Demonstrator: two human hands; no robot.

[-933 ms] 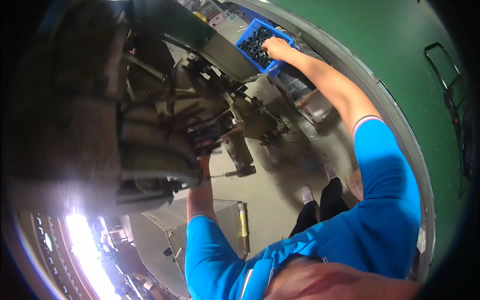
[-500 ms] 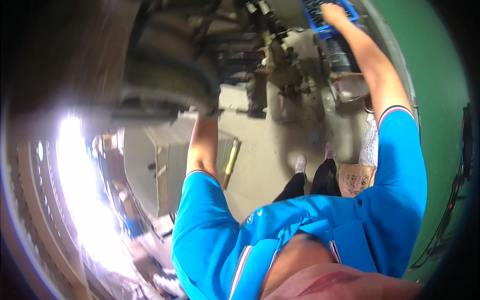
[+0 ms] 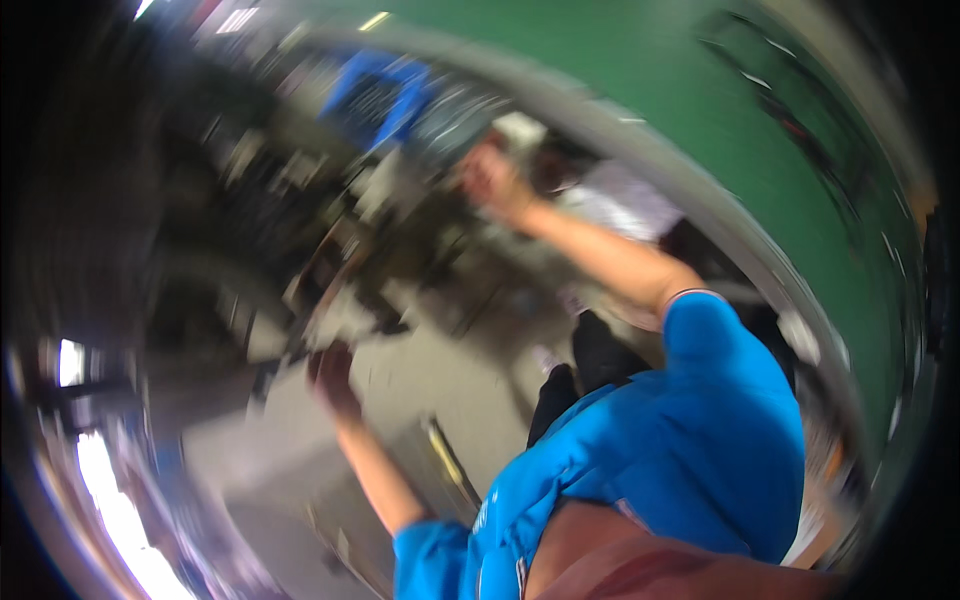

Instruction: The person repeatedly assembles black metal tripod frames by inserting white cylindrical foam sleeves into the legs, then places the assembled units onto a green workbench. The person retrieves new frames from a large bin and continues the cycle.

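My right hand [image 3: 492,178] is up in the middle of the view, right of and a little nearer than a blue plastic crate [image 3: 412,98] that holds small dark pieces. Motion smears its fingers, so any small thing in them cannot be made out. My left hand [image 3: 333,378] is lower on the left, dark and blurred, close to the near edge of a dark machine [image 3: 215,290]. Whether it touches the machine is unclear. Beside the crate lies a dark, shiny, plastic-looking bundle [image 3: 455,122].
A large grey box [image 3: 375,490] stands below my left forearm, with a yellow strip-like thing [image 3: 445,452] next to it. A white sack [image 3: 625,200] lies beyond my right forearm. Green floor [image 3: 650,60] stretches past a pale edge on the right.
My right hand has left the blue crate and come back toward me. The left hand has come away from the dark machine part that hid it. The whole view has swung round.
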